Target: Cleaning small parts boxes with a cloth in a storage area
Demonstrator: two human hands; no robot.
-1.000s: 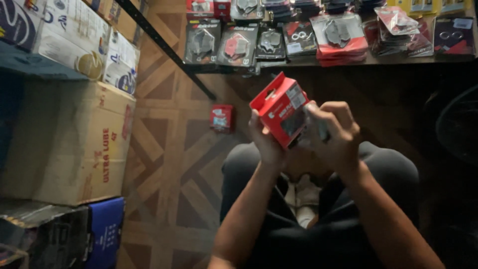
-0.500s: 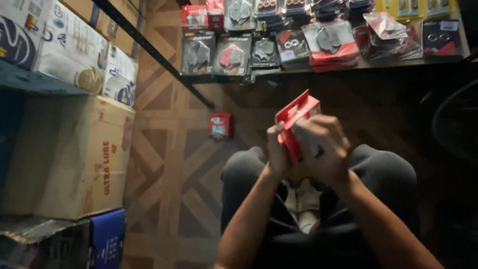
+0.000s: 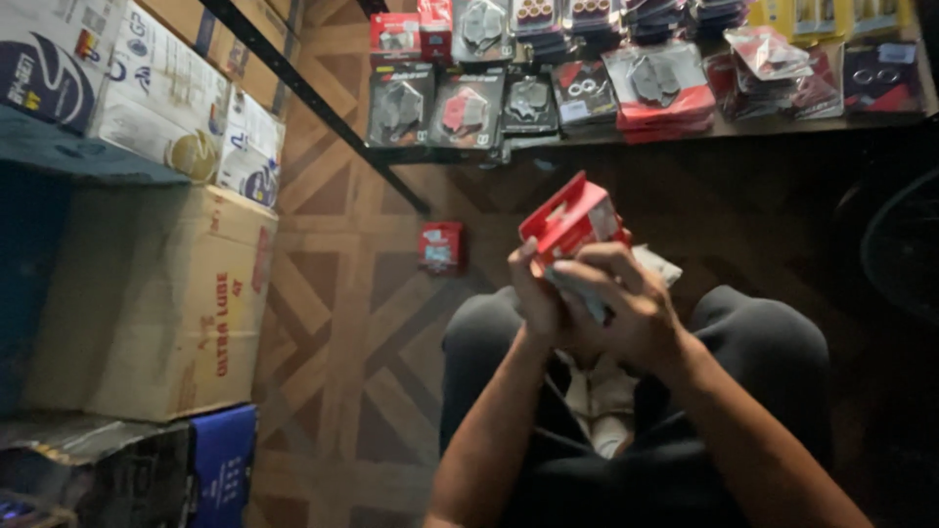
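Both hands meet above the person's lap and hold one small red box. The left hand grips its near left side with the thumb up along the edge; the right hand curls its fingers over the near end and over a pale, crumpled wrapper just under the box. The box is tilted, its long axis running from near left up to far right, and its open flap end points far and slightly left.

On the patterned floor just left of the hands lies one more small red package, apart from them. Far across the top runs a shelf packed with flat blister packs, mostly red, black and grey, too many and too overlapped to count. At the left stands one big brown carton with red lettering, white printed boxes above it, and a blue box near the lower left.
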